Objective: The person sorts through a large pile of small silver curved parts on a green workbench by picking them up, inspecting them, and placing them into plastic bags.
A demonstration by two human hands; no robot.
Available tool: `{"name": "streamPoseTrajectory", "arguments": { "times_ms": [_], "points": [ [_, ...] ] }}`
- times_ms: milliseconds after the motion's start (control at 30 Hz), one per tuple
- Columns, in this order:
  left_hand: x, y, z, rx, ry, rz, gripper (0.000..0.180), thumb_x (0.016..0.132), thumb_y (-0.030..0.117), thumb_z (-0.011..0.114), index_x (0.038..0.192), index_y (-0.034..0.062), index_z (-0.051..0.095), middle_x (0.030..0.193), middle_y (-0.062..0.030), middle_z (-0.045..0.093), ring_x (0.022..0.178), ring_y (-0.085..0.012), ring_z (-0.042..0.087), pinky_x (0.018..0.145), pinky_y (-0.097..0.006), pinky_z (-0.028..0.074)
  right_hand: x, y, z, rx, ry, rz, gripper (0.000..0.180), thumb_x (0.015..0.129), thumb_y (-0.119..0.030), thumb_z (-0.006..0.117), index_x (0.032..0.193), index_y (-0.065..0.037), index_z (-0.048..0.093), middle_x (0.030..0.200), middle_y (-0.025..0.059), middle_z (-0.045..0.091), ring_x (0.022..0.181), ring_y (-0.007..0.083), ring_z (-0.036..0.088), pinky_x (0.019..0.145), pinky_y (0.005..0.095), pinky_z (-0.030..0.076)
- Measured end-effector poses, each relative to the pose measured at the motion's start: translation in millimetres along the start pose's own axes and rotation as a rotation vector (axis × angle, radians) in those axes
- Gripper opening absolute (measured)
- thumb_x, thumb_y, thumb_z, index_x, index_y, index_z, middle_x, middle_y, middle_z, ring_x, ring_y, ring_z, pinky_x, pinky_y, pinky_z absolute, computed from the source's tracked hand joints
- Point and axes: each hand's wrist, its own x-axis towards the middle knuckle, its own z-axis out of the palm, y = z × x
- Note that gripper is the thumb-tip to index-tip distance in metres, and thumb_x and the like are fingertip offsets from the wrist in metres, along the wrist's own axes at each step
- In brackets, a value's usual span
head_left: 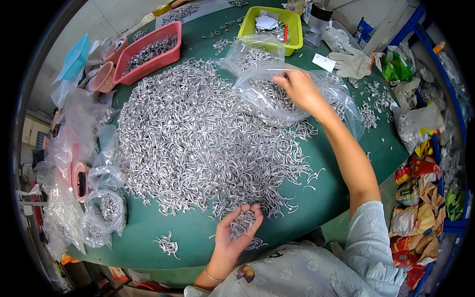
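Observation:
A wide heap of small curved silver metal pieces [188,133] covers the middle of the green table. Cupped at the near edge of this heap, my left hand [232,240] holds a handful of metal pieces [242,222]. My right arm reaches far forward, and my right hand [301,90] is at the mouth of a clear plastic bag [277,117] with more metal pieces in it. The fingers of that hand are bent together; what they hold, if anything, is hidden. Behind this bag stands another clear bag of pieces [255,58].
At the back are a pink basket [173,49] of metal parts and a yellow-green basket [297,34] with paper slips. A jar [316,24] and white gloves [352,62] lie back right. Plastic bags [106,213] crowd the left edge. A small cluster of pieces [168,244] lies near the front.

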Motion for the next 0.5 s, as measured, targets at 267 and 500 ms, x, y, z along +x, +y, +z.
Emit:
{"name": "streamPoseTrajectory", "arguments": {
  "times_ms": [267, 500],
  "points": [
    [2, -2, 4, -0.043, 0.022, -0.006, 0.010, 0.088, -0.001, 0.056, 0.091, -0.0085, 0.061, 0.103, -0.0226, 0.061, 0.105, -0.0345, 0.058, 0.093, -0.045, 0.053, -9, -6, -8, 0.405, -0.061, 0.242, 0.034, 0.099, -0.022, 0.052, 0.083, 0.006, 0.061, 0.070, 0.0171, 0.063, 0.061, 0.0243, 0.062, 0.059, 0.0370, 0.047],
    [6, 2, -7, -0.036, -0.055, -0.032, 0.013, 0.090, 0.004, 0.057, 0.097, -0.0059, 0.060, 0.112, -0.0229, 0.061, 0.107, -0.0337, 0.059, 0.101, -0.048, 0.047, -8, 5, 6, 1.285, -0.128, 0.432, 0.021, 0.101, -0.012, 0.045, 0.101, 0.006, 0.056, 0.090, 0.0138, 0.062, 0.073, 0.0185, 0.061, 0.062, 0.0284, 0.051]
  ]
}}
